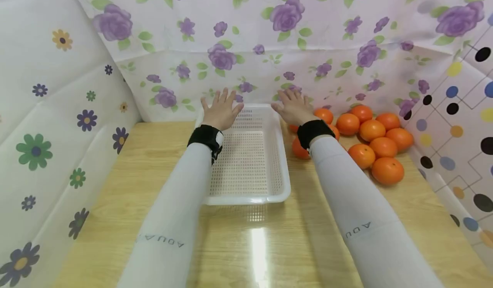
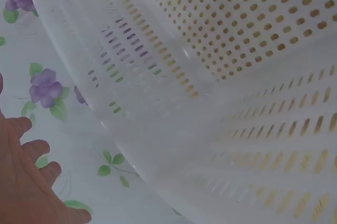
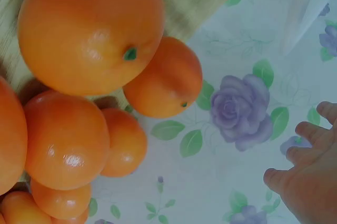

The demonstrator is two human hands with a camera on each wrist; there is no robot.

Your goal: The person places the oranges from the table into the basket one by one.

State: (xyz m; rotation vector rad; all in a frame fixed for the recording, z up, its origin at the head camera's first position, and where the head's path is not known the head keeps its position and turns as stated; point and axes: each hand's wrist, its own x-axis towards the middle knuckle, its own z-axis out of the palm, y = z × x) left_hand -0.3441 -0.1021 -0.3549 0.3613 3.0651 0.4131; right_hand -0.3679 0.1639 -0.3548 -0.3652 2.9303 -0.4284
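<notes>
A white perforated plastic basket (image 1: pixel 246 197) stands on the wooden table, with only its holed floor showing inside. My left hand (image 1: pixel 220 110) hovers over its far left part, fingers spread and holding nothing. Toward the far right corner of the basket, my right hand (image 1: pixel 294 108) is stretched out flat, also holding nothing. Several oranges (image 1: pixel 387 171) with small green stem ends lie in a group to the right, some partly hidden behind my right wrist. In the right wrist view a large orange (image 3: pixel 92 32) is close to the camera, apart from the fingers.
The wooden table (image 1: pixel 161 164) is closed in by a purple-rose cloth (image 1: pixel 246 22) at the back. A flower-print sheet (image 1: pixel 46 108) hangs at the left, and a dotted sheet (image 1: pixel 458 142) at the right, near the oranges.
</notes>
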